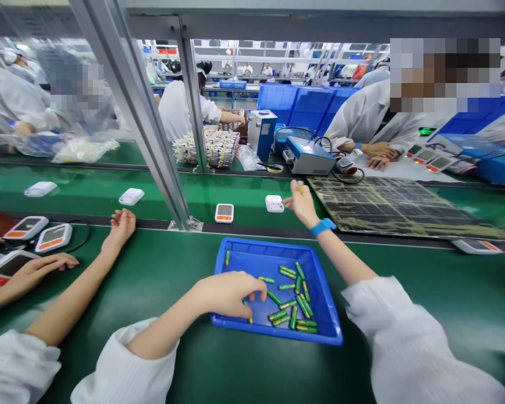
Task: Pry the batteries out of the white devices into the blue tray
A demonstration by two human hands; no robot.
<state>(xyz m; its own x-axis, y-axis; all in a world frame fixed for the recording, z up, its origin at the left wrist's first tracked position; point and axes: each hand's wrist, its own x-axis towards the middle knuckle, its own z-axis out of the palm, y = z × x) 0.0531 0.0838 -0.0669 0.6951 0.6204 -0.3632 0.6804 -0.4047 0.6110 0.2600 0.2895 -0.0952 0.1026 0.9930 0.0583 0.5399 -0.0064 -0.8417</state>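
My left hand (233,293) reaches into a blue plastic bin (278,335), its fingers bent down and apart. Partly hidden at its fingertips is a green battery (250,320). Several loose green-and-gold batteries (304,306) lie mostly in the bin's right half. Beyond the bin, my right hand (303,205), with a blue wristband, is raised by the conveyor. Its fingers are curled around something small and yellowish, too unclear to name. One fingertip is at the edge of a white device (274,203) lying on the belt, its recessed side up.
On the green conveyor (180,191) rest a white-and-orange device (224,213) and further white housings (131,196). A dark, scuffed panel (404,205) spans the belt at right. A metal post (138,112) rises left of centre. A co-worker's hands (122,227) are at left.
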